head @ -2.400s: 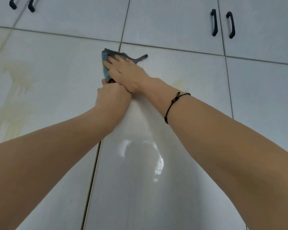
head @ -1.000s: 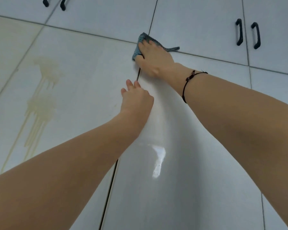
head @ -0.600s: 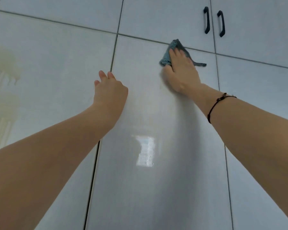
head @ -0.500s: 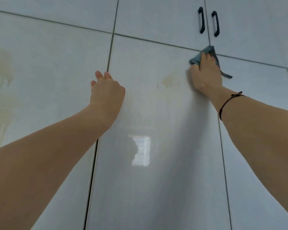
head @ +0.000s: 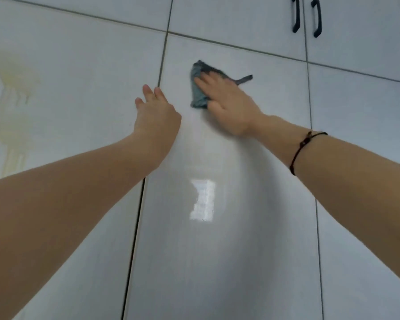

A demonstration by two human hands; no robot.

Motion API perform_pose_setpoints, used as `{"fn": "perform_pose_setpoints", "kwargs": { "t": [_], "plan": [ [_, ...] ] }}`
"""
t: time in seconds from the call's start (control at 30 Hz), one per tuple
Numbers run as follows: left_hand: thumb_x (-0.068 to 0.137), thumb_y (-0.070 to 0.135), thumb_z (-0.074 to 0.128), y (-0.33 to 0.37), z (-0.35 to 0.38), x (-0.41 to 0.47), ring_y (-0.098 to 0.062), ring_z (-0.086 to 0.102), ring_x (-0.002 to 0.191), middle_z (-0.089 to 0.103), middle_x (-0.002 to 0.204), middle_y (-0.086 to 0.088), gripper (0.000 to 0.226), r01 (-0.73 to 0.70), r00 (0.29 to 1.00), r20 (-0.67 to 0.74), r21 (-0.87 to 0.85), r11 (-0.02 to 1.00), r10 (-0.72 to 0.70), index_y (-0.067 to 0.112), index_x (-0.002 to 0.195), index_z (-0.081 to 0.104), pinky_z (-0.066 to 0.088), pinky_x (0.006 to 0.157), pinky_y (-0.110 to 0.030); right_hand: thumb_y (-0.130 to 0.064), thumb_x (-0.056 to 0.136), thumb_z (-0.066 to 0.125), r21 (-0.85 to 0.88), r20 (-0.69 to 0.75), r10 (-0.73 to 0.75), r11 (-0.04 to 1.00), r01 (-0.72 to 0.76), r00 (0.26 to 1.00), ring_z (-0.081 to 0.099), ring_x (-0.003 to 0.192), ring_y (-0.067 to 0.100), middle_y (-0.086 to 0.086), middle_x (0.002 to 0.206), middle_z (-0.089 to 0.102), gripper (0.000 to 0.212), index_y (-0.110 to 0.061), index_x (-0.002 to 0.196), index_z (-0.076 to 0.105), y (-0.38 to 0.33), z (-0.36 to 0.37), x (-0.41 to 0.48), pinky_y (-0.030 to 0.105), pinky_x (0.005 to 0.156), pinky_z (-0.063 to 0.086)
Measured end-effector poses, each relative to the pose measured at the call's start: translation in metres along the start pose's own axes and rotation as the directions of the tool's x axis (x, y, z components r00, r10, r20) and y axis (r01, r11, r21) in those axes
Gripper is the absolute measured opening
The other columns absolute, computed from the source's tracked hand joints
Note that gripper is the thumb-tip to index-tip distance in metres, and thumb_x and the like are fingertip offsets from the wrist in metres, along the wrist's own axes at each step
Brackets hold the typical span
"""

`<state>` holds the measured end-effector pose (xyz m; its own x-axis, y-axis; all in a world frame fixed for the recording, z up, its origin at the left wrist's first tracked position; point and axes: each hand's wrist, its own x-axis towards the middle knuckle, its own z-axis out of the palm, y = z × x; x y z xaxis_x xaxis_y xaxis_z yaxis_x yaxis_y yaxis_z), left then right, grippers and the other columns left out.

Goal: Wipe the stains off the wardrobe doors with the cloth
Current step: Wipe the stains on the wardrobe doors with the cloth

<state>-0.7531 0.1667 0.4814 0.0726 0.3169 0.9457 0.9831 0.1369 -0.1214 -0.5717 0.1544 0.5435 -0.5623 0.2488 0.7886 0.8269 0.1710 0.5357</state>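
Cloth (head: 197, 94) under flat right hand (head: 231, 107), fingers (head: 208, 85) straight

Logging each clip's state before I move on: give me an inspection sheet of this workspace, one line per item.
Surface: glossy pale wardrobe doors, with a bright reflection on the middle panel.
Job's things: blue-grey cloth pressed to the middle door; yellowish drip stain on the left door, not yet wiped.
Clutter: nothing seen.
Hands: right hand flat on the cloth; left hand with fingers straight, at the seam between the doors.
Cables: nothing seen.
Surroundings: two black handles on the upper doors; dark cord bracelet on the right wrist.
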Motion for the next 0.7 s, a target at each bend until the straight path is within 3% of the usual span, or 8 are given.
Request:
{"fn": "perform_pose_setpoints", "kwargs": {
  "t": [0.1, 0.23, 0.3, 0.37, 0.5, 0.53, 0.6, 0.7],
  "plan": [
    [0.099, -0.007, 0.043, -0.001, -0.004, -0.008, -0.058, 0.023, 0.141, 0.009, 0.155, -0.042, 0.054, -0.023, 1.000, 0.020, 0.032, 0.999, 0.023, -0.017, 0.148, 0.021, 0.034, 0.112, -0.055, -0.046, 0.091, 0.011, 0.064, -0.088, 0.416, 0.909, -0.412, 0.905, 0.010, 0.155, 0.023, 0.009, 0.168, 0.014, 0.078, -0.009, 0.160, 0.020, 0.080, -0.026, -0.018, 0.038, 0.126, 0.007],
    [0.098, -0.011, 0.043, -0.001, -0.005, -0.008, -0.057, 0.022, 0.142, 0.008, 0.155, -0.042, 0.055, -0.019, 0.998, 0.056, 0.039, 0.999, 0.017, -0.017, 0.148, 0.020, 0.034, 0.114, -0.054, -0.044, 0.096, 0.015, 0.109, -0.166, 0.537, 0.844, -0.526, 0.827, 0.019, 0.151, 0.031, 0.014, 0.163, 0.025, 0.072, -0.006, 0.156, 0.027, 0.075, -0.001, -0.050, 0.049, 0.124, 0.015],
    [0.097, -0.012, 0.042, -0.003, -0.008, -0.010, -0.056, 0.022, 0.143, 0.007, 0.155, -0.041, 0.056, -0.004, 0.999, 0.046, 0.018, 1.000, 0.003, -0.017, 0.148, 0.020, 0.033, 0.115, -0.053, -0.043, 0.097, 0.020, 0.084, -0.163, 0.423, 0.906, -0.415, 0.891, 0.019, 0.151, 0.030, 0.013, 0.162, 0.026, 0.069, -0.008, 0.156, 0.028, 0.030, 0.014, -0.059, 0.050, 0.124, 0.016],
    [0.098, -0.012, 0.041, -0.005, -0.010, -0.011, -0.054, 0.023, 0.143, 0.008, 0.156, -0.040, 0.055, 0.006, 0.999, 0.041, -0.002, 1.000, -0.006, -0.017, 0.148, 0.019, 0.034, 0.113, -0.051, -0.041, 0.097, 0.033, 0.036, -0.096, 0.152, 0.988, -0.149, 0.984, 0.022, 0.150, 0.029, 0.012, 0.160, 0.030, 0.066, -0.008, 0.154, 0.033, -0.019, 0.031, -0.085, 0.051, 0.123, 0.018],
    [0.099, -0.014, 0.036, -0.007, -0.013, -0.017, -0.050, 0.023, 0.145, 0.009, 0.158, -0.036, 0.056, 0.015, 0.998, 0.053, -0.024, 1.000, -0.014, -0.018, 0.149, 0.011, 0.036, 0.112, -0.049, -0.045, 0.100, 0.043, -0.064, 0.077, -0.284, 0.955, 0.289, 0.956, 0.011, 0.156, 0.022, 0.007, 0.167, 0.020, 0.070, -0.015, 0.160, 0.024, -0.035, 0.040, -0.121, 0.042, 0.127, 0.006],
    [0.098, -0.014, 0.037, -0.009, -0.008, -0.018, -0.049, 0.025, 0.145, 0.009, 0.159, -0.036, 0.059, 0.022, 0.999, 0.037, -0.026, 0.999, -0.021, -0.017, 0.150, 0.009, 0.038, 0.110, -0.048, -0.046, 0.100, 0.038, -0.088, 0.077, -0.253, 0.962, 0.259, 0.964, 0.012, 0.155, 0.022, 0.006, 0.167, 0.020, 0.069, -0.016, 0.160, 0.024, -0.019, 0.033, -0.112, 0.041, 0.126, 0.006],
    [0.098, -0.013, 0.037, -0.012, 0.000, -0.014, -0.048, 0.031, 0.143, 0.009, 0.159, -0.035, 0.063, 0.031, 0.999, 0.018, -0.044, 0.999, -0.030, -0.013, 0.152, 0.005, 0.044, 0.106, -0.047, -0.049, 0.097, 0.024, -0.057, -0.020, 0.043, 0.997, -0.044, 0.999, 0.012, 0.155, 0.022, 0.007, 0.167, 0.021, 0.072, -0.015, 0.160, 0.023, 0.021, 0.015, -0.082, 0.040, 0.126, 0.006],
    [0.098, -0.010, 0.034, -0.015, 0.007, -0.013, -0.047, 0.034, 0.142, 0.008, 0.160, -0.033, 0.065, 0.048, 0.999, 0.023, -0.095, 0.994, -0.046, -0.010, 0.154, 0.002, 0.047, 0.103, -0.046, -0.049, 0.096, 0.012, 0.061, -0.142, 0.455, 0.890, -0.451, 0.879, 0.008, 0.155, 0.024, 0.007, 0.168, 0.014, 0.075, -0.012, 0.161, 0.017, 0.064, -0.001, -0.045, 0.043, 0.126, 0.005]
  ]
}}
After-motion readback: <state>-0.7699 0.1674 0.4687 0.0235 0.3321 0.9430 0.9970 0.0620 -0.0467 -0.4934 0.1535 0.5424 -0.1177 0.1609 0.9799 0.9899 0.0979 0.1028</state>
